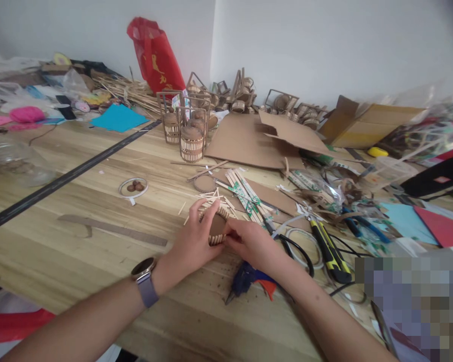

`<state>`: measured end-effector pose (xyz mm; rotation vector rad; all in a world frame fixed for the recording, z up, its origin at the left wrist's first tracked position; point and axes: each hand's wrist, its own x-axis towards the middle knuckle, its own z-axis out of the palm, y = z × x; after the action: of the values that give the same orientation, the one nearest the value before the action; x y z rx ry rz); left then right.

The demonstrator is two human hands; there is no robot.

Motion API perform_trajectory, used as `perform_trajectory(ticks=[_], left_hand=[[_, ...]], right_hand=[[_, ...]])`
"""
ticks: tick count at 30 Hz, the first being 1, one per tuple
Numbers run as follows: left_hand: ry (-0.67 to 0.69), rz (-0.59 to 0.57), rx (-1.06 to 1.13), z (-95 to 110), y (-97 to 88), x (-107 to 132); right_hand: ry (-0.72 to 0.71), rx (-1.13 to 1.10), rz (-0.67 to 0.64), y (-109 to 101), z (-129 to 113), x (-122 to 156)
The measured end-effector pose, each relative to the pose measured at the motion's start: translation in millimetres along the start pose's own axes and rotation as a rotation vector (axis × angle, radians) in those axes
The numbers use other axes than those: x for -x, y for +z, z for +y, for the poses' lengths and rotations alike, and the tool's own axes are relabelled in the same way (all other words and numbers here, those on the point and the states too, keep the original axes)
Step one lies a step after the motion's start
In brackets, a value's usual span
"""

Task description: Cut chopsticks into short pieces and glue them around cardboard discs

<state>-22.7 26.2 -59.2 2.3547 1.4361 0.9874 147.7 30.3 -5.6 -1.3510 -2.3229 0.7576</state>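
A small round cardboard basket (218, 229), walled with short wooden sticks standing around its edge, is between my hands just above or on the table; I cannot tell which. My left hand (196, 234) curves around its left side, thumb below and fingers over the rim. At the right side of the wall, my right hand (251, 241) pinches with thumb and fingers; whether a loose stick is between them is hidden. Cut wooden sticks (211, 199) lie scattered just behind. Under my right forearm rests a blue glue gun (245, 281) with an orange trigger.
Finished little baskets with handles (192, 143) stand behind, near cardboard sheets (245, 141). Paper-wrapped sticks (247, 193), a yellow-black box cutter (330, 251) and black-handled scissors (296, 254) lie to the right. A cardboard strip (117, 230) and a white ring (133, 188) holding brown beads are left.
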Motion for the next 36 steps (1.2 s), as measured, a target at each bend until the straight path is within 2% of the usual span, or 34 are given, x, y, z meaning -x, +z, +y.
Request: perform_trajectory(ticks=[17,36], left_hand=[[-0.033,0.045,-0.041,4.1,3.4,2.7],[-0.138,0.024,0.007,5.0,3.3,1.4]], right_hand=[[0.019,-0.002,0.019,2.8,1.6,0.4],[0.052,-0.027,0.046,8.5,2.5,-2.2]])
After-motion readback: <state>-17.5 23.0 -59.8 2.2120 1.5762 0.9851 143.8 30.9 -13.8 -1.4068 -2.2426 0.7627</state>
